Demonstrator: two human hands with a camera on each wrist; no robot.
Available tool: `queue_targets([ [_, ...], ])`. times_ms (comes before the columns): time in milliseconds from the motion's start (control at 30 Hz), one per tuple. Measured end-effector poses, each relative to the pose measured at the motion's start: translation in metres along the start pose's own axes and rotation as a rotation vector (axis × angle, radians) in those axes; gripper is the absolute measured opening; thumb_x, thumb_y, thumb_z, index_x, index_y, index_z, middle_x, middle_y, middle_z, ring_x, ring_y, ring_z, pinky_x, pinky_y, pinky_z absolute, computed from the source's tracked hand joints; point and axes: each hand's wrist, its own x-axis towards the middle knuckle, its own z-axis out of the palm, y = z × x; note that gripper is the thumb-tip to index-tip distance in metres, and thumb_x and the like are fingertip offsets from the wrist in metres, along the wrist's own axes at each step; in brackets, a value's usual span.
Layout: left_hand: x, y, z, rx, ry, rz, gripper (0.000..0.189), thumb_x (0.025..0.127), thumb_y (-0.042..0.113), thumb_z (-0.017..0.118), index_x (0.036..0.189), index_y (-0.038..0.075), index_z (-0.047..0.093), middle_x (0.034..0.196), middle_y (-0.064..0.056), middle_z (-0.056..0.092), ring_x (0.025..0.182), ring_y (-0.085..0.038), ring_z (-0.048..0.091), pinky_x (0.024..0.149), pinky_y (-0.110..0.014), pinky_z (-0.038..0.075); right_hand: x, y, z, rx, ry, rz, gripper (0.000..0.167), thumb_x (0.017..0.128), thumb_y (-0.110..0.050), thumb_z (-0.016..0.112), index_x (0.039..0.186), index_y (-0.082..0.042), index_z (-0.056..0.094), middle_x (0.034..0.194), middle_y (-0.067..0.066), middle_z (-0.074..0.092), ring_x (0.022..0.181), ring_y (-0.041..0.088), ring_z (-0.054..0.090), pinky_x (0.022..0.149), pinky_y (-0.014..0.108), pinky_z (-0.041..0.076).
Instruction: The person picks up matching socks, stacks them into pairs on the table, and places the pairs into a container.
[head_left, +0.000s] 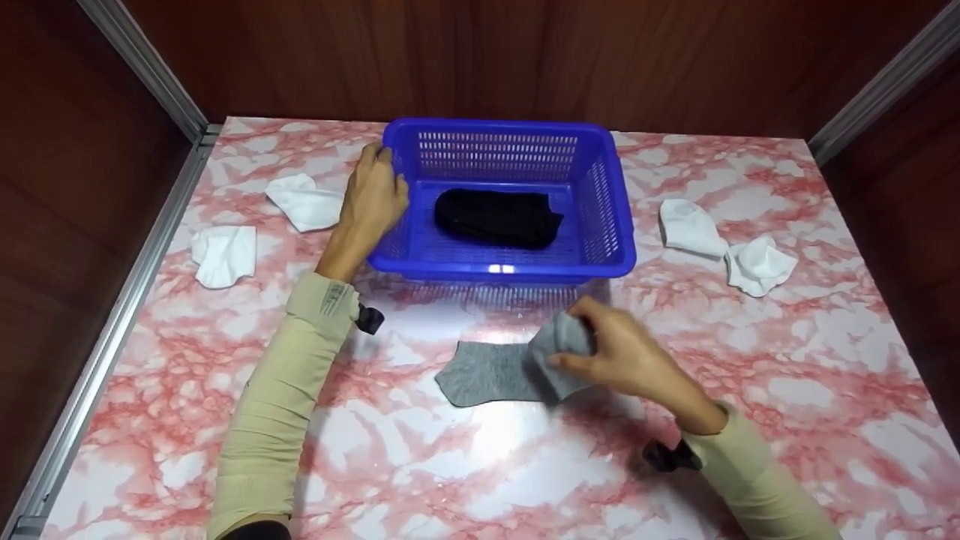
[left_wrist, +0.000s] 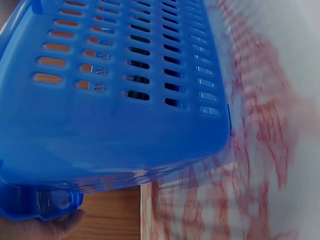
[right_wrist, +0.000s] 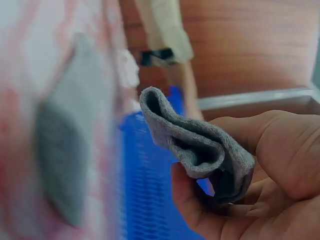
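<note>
At the basket's left side, my left hand (head_left: 373, 196) grips the rim of the blue plastic basket (head_left: 502, 271). In the left wrist view its fingers (left_wrist: 62, 225) curl around the rim, below the slotted wall (left_wrist: 115, 130). My right hand (head_left: 634, 356) pinches a grey sock (head_left: 556, 339) between thumb and fingers, in front of the basket. The right wrist view shows this sock (right_wrist: 195, 137) folded over, its opening facing the camera. A second grey sock (head_left: 484, 375) lies flat on the table, partly covered by the held one. Inside the basket lies a black sock (head_left: 491, 217).
Two white socks, one nearer the basket (head_left: 306, 202) and one farther out (head_left: 225, 255), lie on the left. Two more, an inner one (head_left: 690, 227) and an outer one (head_left: 761, 266), lie on the right. Wooden panels (head_left: 495, 60) enclose the marbled table (head_left: 420, 465).
</note>
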Motion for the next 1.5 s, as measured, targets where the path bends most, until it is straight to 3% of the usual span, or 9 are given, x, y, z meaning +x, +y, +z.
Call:
queue_targets([
  [333,-0.006,0.019,-0.009,-0.011,0.123,0.071,0.037,0.100,0.009,0.058,0.131,-0.008,0.067,0.134,-0.025,0.065,0.133,-0.043,0.055,0.114,-0.054,0.044,0.004,0.026,0.034,-0.088,-0.073,-0.006,0.035,0.085,-0.029,0.088,0.100,-0.012,0.061,0.078,-0.007,0.046,0.071,0.010,0.044,0.060,0.024,0.035],
  [467,-0.024,0.043,-0.020,-0.120,0.176,0.162,0.031,0.100,0.008,0.059,0.125,-0.005,0.071,0.124,-0.023,0.068,0.121,-0.040,0.062,0.109,-0.049,0.049,0.004,0.026,0.025,-0.067,-0.062,-0.016,0.032,0.089,-0.034,0.084,0.103,-0.012,0.066,0.082,-0.004,0.053,0.075,0.011,0.049,0.065,0.024,0.040],
  [567,-0.046,0.067,-0.026,-0.207,0.154,0.267,0.026,0.100,0.006,0.059,0.119,-0.004,0.072,0.115,-0.022,0.070,0.108,-0.036,0.067,0.098,-0.045,0.055,0.003,0.025,0.016,-0.033,-0.050,-0.011,0.030,0.094,-0.031,0.080,0.108,-0.008,0.068,0.090,0.001,0.065,0.080,0.012,0.057,0.071,0.026,0.049],
  [700,-0.085,0.095,-0.025,-0.339,-0.025,0.395,0.022,0.100,0.004,0.058,0.115,-0.003,0.073,0.106,-0.018,0.074,0.089,-0.025,0.069,0.083,-0.034,0.060,0.001,0.022,0.005,0.016,-0.037,0.015,0.033,0.097,-0.030,0.076,0.114,-0.004,0.068,0.097,0.007,0.072,0.084,0.013,0.065,0.075,0.027,0.056],
  [833,-0.123,0.109,-0.019,-0.473,-0.348,0.428,0.023,0.102,0.007,0.058,0.118,0.000,0.073,0.097,-0.011,0.075,0.078,-0.015,0.065,0.072,-0.026,0.059,-0.002,0.015,0.003,0.086,-0.044,0.004,0.033,0.099,-0.028,0.074,0.117,-0.001,0.067,0.098,0.008,0.074,0.084,0.013,0.067,0.075,0.025,0.057],
  [1000,-0.154,0.106,-0.007,-0.519,-0.715,0.288,0.033,0.106,0.021,0.060,0.136,0.009,0.065,0.105,-0.006,0.075,0.086,-0.016,0.070,0.076,-0.027,0.060,-0.006,0.008,0.011,0.202,-0.106,-0.071,0.028,0.101,-0.025,0.072,0.120,-0.004,0.067,0.103,0.008,0.074,0.088,0.012,0.069,0.078,0.029,0.061],
  [1133,-0.169,0.093,0.004,-0.515,-0.898,0.091,0.055,0.110,0.046,0.050,0.153,0.012,0.047,0.100,-0.011,0.077,0.077,-0.026,0.077,0.067,-0.038,0.063,-0.006,0.006,0.019,0.327,-0.181,-0.129,0.028,0.102,-0.020,0.070,0.123,-0.003,0.064,0.108,0.012,0.074,0.091,0.016,0.072,0.081,0.034,0.064],
  [1267,-0.181,0.082,0.013,-0.453,-0.961,0.023,0.063,0.109,0.055,0.045,0.152,0.010,0.044,0.086,-0.010,0.076,0.067,-0.025,0.074,0.063,-0.039,0.061,-0.002,0.012,0.023,0.251,-0.133,-0.158,0.026,0.101,-0.019,0.071,0.120,-0.002,0.067,0.107,0.009,0.076,0.094,0.017,0.072,0.082,0.032,0.062],
  [1500,-0.194,0.076,0.021,-0.357,-0.865,0.137,0.059,0.097,0.031,0.074,0.146,0.006,0.053,0.094,0.000,0.068,0.079,-0.008,0.059,0.077,-0.029,0.053,0.004,0.030,0.027,-0.108,-0.069,-0.159,0.021,0.095,-0.015,0.076,0.114,-0.006,0.072,0.106,0.005,0.075,0.097,0.020,0.068,0.086,0.040,0.058],
])
